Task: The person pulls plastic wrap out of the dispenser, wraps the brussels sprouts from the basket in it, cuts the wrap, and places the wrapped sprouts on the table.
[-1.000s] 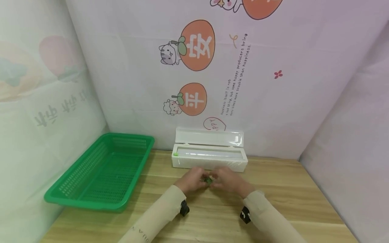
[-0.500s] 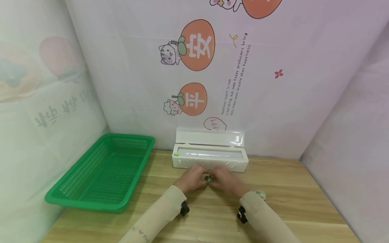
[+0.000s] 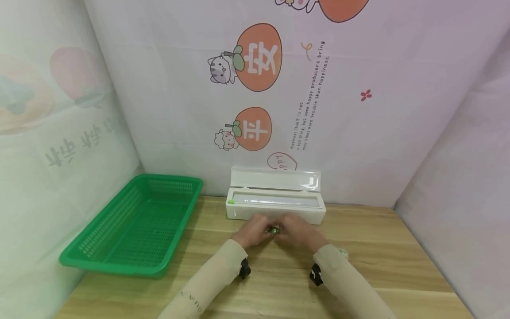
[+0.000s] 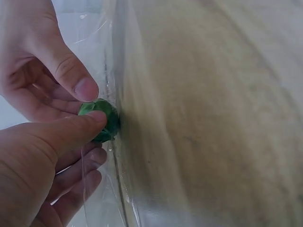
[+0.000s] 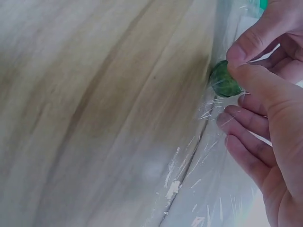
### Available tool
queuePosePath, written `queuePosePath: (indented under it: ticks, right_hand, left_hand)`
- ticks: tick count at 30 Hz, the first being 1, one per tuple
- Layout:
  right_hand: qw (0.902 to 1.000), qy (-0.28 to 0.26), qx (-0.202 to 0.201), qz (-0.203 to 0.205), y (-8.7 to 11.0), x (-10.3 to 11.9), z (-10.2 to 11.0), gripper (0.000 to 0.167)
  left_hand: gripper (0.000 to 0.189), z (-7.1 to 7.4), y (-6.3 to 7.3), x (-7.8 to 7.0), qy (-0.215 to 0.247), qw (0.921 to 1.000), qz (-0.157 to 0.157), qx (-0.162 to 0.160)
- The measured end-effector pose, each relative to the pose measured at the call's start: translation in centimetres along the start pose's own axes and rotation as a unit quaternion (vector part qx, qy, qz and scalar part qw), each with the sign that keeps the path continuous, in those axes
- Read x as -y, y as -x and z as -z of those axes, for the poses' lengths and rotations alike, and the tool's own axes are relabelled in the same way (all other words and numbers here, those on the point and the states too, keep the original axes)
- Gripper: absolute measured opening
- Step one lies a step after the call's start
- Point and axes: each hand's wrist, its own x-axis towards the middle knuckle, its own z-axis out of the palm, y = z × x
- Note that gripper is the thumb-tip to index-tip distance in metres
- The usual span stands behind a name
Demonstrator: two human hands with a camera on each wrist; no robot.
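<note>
A small round green vegetable (image 4: 108, 116), leafy like a sprout, is pinched between both hands under clear plastic film (image 5: 189, 189). My left hand (image 3: 254, 230) presses its thumb on the near side, its other fingers curled beneath the film. From the other side my right hand (image 3: 298, 231) grips the vegetable with thumb and fingers, the two thumb tips nearly touching. Just beyond the hands stands a white cling film dispenser (image 3: 239, 213), its clear-windowed lid (image 3: 275, 180) raised. Fingers hide most of the vegetable in the head view.
To the left sits a green plastic basket (image 3: 175, 239) with slotted walls. A small pale round thing (image 3: 343, 253) lies beside the right sleeve, partly hidden. The wooden table (image 3: 390, 266) ends against printed cloth walls (image 3: 342, 133) at the back and sides.
Both hands stay together at the vegetable, working their fingers over it, and shift slightly toward the dispenser. The right forearm moves a little left, uncovering the pale round thing.
</note>
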Motion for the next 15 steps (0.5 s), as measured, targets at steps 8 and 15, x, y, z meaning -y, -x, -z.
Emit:
queuePosePath:
  ticks: [8, 15]
  right_hand:
    - [0.9998, 0.003, -0.017, 0.003, -0.4, -0.7, -0.3, 0.019]
    - [0.9999, -0.008, -0.006, -0.005, -0.1, -0.8, -0.7, 0.008]
  left_hand:
    - [0.016, 0.0, -0.3, 0.2, 0.002, 1.0000, 0.008, 0.001]
    - [0.026, 1.1, 0.8, 0.2, 0.036, 0.9993, 0.008, -0.010]
